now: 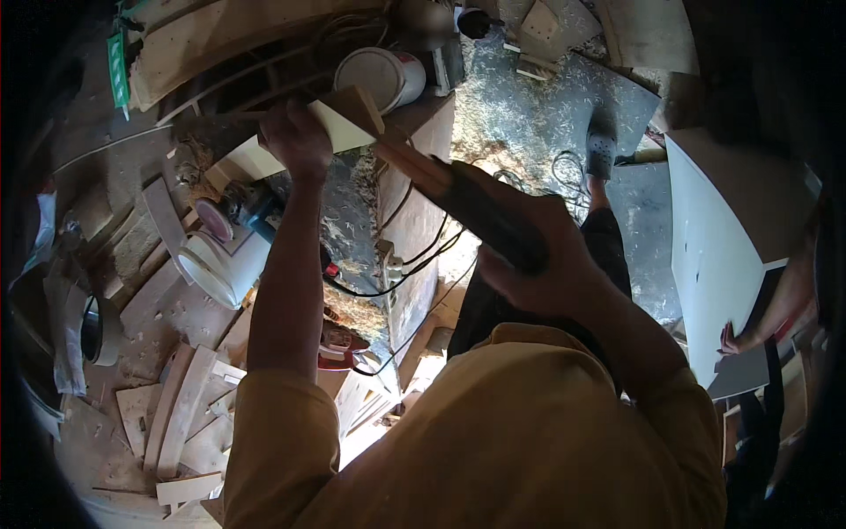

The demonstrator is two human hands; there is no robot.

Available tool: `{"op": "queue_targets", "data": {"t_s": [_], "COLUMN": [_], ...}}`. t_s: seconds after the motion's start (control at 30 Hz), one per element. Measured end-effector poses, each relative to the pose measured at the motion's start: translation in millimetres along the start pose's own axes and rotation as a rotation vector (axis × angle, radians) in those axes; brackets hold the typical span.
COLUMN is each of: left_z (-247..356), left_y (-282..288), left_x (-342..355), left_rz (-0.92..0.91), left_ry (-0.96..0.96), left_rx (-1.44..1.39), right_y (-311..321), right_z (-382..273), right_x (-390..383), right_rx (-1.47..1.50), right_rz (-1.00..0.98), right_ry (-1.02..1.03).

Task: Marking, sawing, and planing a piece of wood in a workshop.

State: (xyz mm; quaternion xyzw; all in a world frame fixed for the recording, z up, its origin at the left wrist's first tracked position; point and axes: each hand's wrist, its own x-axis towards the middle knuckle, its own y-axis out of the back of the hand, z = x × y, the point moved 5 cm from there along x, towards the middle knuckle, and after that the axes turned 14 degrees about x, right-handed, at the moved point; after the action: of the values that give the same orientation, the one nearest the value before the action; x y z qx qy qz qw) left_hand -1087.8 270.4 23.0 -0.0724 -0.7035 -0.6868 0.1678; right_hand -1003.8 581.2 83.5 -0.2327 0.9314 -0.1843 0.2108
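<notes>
At the upper left of centre, my left hand (pixel 298 141) is closed round a pale, slightly curved wooden board (pixel 344 126). A browner wood face (pixel 359 108) shows at the board's right end. My right hand (pixel 551 251) grips a long tool (pixel 485 212) with a dark body and a reddish wooden front part; its exact kind does not show. The tool slants up to the left, its front end close to the board's right end. Whether the two touch, I cannot tell. Below the board, a teal power tool (pixel 257 216) with a pinkish disc lies by a white bucket (pixel 226 269).
Another white bucket (pixel 370 78) stands beyond the board. Black cables (pixel 423 256) run past a wooden panel (pixel 423 176) and a red tool (pixel 339 348). Wood offcuts (pixel 181 410) lie at left. Another person's hand (pixel 736 339) touches a large white panel (pixel 709 247) at right.
</notes>
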Motion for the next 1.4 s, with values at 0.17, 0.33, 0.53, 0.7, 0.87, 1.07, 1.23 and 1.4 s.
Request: {"op": "queue_targets", "data": {"t_s": [0.17, 0.33, 0.53, 0.7, 0.87, 1.07, 1.23, 1.4], "left_z": [-24, -3, -27, -30, -12, -12, 2, -25], "left_y": [-3, 6, 10, 16, -2, 21, 15, 17], "left_x": [-1, -1, 1, 8, 6, 7, 5, 7], "left_rz": [0.029, -0.188, -0.098, -0.155, -0.058, -0.22, -0.092, -0.097], "left_ry": [-0.173, 0.076, -0.042, 0.039, -0.003, 0.135, 0.022, 0.046], "left_rx": [0.242, 0.067, 0.229, 0.215, 0.111, 0.104, 0.06, 0.121], "right_y": [25, 17, -4, 28, 10, 43, 13, 41], "right_z": [21, 30, 29, 51, 65, 98, 89, 116], "right_x": [-115, -100, -58, -111, -30, -136, -36, -126], "right_rx": [-0.323, -0.284, -0.091, -0.334, -0.085, -0.426, 0.039, -0.326], "right_rz": [-0.02, 0.019, 0.023, -0.031, -0.05, -0.076, -0.045, -0.048], "right_ry": [-0.112, -0.122, 0.01, 0.047, 0.125, -0.004, 0.323, 0.14]}}
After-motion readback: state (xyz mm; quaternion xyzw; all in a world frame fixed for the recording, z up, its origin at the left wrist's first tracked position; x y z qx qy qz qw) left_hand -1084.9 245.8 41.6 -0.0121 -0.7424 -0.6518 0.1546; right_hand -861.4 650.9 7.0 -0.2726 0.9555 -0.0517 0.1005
